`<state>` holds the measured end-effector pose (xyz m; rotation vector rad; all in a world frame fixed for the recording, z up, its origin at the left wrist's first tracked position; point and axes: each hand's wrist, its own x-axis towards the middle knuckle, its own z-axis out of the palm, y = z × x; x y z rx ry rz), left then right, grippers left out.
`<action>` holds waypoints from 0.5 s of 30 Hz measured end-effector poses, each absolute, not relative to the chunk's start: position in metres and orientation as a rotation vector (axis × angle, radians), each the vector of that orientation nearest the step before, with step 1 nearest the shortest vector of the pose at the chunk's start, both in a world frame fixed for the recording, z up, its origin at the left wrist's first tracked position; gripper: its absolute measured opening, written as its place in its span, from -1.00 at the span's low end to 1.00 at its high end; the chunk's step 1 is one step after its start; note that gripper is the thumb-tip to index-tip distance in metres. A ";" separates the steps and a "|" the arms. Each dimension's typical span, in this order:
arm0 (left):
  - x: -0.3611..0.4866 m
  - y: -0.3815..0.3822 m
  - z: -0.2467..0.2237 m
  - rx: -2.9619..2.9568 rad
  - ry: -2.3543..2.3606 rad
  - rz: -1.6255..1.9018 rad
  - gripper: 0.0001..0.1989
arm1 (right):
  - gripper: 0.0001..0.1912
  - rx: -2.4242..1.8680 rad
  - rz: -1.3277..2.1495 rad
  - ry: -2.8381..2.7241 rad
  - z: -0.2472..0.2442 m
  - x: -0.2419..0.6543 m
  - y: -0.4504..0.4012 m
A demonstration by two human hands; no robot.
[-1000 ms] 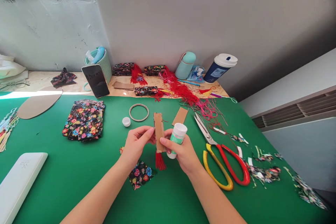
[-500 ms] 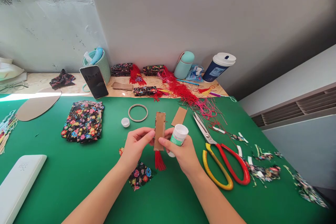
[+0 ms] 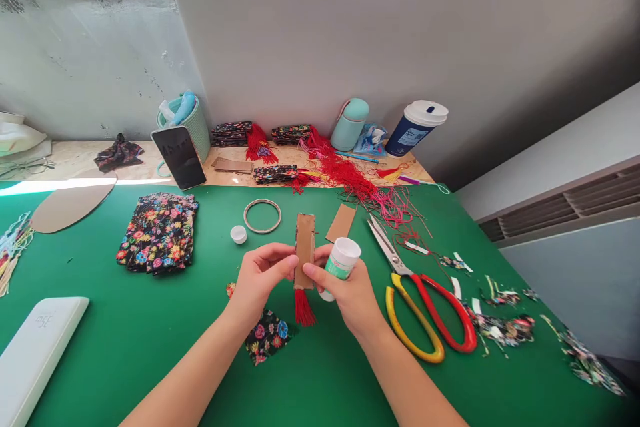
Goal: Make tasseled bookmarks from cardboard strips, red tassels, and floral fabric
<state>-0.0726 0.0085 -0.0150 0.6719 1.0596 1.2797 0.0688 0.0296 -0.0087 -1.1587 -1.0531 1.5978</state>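
Observation:
Between both hands a brown cardboard strip (image 3: pixel 305 248) stands upright, dark patterned fabric along its edges and a red tassel (image 3: pixel 303 307) hanging from its lower end. My left hand (image 3: pixel 261 280) pinches its left edge between thumb and fingers. The thumb of my right hand (image 3: pixel 353 293) presses the strip's right side, and the same hand holds a white and green glue stick (image 3: pixel 341 263) without its cap. A white cap (image 3: pixel 239 234) rests on the mat up and left of my hands. Below my left hand lies a floral fabric piece (image 3: pixel 269 337).
Red and yellow handled scissors (image 3: pixel 419 300) lie at the right, with fabric scraps (image 3: pixel 505 328) beyond. A fabric stack (image 3: pixel 159 232) and a white power bank (image 3: pixel 43 353) are on the left. Behind stand a phone (image 3: pixel 180 157), a bottle (image 3: pixel 350 125) and a cup (image 3: pixel 416 128).
Both hands hold nearly the same pose around the strip. The left thumb has shifted slightly down, and the glue stick has moved very slightly right.

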 end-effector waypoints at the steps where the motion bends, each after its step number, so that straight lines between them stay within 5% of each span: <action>1: -0.073 0.009 -0.016 0.673 1.067 1.282 -0.78 | -0.73 -1.158 1.598 -1.047 -0.009 0.069 0.030; 15: -0.068 0.008 -0.014 0.679 0.720 1.226 -0.75 | -0.75 -1.062 1.483 -1.236 -0.019 0.073 0.030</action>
